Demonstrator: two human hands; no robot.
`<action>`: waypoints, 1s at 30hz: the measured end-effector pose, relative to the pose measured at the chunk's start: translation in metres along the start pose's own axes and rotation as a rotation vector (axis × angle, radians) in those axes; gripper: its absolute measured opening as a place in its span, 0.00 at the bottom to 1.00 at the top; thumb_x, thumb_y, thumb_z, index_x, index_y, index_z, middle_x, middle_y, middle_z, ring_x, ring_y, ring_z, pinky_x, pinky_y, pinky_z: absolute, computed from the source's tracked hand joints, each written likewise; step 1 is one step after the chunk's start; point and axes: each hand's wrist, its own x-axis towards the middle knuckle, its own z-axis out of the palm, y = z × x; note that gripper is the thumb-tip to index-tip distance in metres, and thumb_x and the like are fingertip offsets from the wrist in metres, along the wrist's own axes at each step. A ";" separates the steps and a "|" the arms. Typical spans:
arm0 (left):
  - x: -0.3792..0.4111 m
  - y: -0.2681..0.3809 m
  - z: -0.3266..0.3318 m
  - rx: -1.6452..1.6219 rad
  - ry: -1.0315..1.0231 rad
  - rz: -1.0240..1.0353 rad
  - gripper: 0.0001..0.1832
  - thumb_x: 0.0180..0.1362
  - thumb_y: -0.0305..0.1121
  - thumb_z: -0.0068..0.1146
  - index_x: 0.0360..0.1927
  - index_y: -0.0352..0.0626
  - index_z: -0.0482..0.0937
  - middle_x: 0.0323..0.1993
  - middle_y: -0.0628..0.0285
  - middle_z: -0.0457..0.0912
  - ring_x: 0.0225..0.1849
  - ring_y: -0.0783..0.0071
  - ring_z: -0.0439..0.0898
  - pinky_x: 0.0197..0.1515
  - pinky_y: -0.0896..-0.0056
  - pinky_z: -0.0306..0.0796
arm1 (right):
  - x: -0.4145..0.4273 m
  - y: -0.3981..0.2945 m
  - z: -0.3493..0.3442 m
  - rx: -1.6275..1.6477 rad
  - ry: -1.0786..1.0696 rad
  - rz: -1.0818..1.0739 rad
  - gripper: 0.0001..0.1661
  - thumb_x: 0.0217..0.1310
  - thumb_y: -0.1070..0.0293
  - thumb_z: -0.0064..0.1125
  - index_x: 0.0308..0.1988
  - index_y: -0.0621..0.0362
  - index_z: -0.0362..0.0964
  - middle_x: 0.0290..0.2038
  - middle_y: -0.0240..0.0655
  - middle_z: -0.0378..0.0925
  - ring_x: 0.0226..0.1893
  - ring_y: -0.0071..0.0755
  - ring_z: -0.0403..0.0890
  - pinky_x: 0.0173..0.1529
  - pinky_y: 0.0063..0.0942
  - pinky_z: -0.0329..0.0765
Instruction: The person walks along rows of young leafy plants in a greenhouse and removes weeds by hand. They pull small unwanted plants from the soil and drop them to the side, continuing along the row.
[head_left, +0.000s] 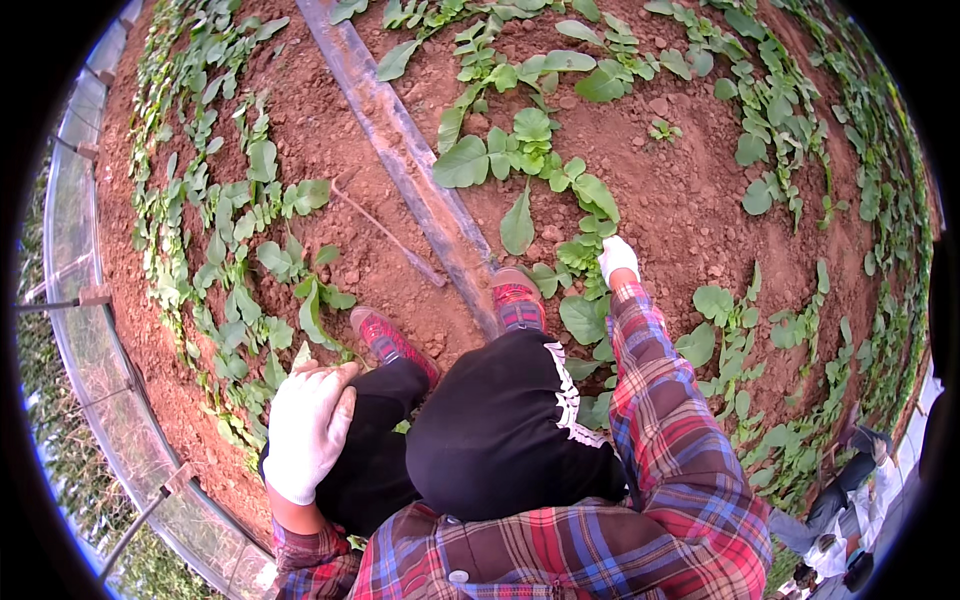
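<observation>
My left hand, in a white knit glove with soiled fingertips, rests over my left knee. Its fingers are bent and the palm side is hidden, so a hold cannot be made out. My right hand, also gloved in white, reaches forward to the right edge of a row of leafy green plants. Its fingers look curled beside the leaves; what lies under them is hidden. A thin-handled hand tool, perhaps a small hoe, lies on the reddish soil ahead of my left shoe.
A flat, soil-covered irrigation hose or strip runs forward from my right shoe. More plant rows stand at left and right. Clear plastic sheeting borders the far left. Other people are at lower right.
</observation>
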 end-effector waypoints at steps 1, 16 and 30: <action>-0.001 -0.001 -0.001 -0.006 0.002 -0.004 0.13 0.57 0.30 0.53 0.46 0.40 0.77 0.34 0.54 0.79 0.41 0.55 0.77 0.56 0.56 0.66 | -0.001 -0.003 0.000 0.011 0.009 0.010 0.12 0.51 0.70 0.56 0.38 0.58 0.77 0.42 0.48 0.78 0.43 0.55 0.78 0.48 0.43 0.76; -0.029 -0.007 0.006 -0.057 0.076 0.049 0.12 0.60 0.30 0.49 0.44 0.36 0.77 0.32 0.51 0.79 0.40 0.51 0.77 0.49 0.58 0.68 | -0.116 0.099 -0.095 0.564 -0.218 0.288 0.18 0.64 0.71 0.49 0.52 0.55 0.75 0.26 0.25 0.75 0.21 0.19 0.72 0.25 0.22 0.72; -0.041 -0.011 0.012 -0.085 0.118 0.034 0.11 0.57 0.29 0.52 0.43 0.38 0.77 0.32 0.51 0.80 0.38 0.50 0.77 0.43 0.56 0.70 | -0.239 0.047 -0.014 -0.045 -0.253 0.105 0.32 0.58 0.65 0.52 0.63 0.37 0.60 0.60 0.42 0.65 0.52 0.48 0.75 0.55 0.40 0.73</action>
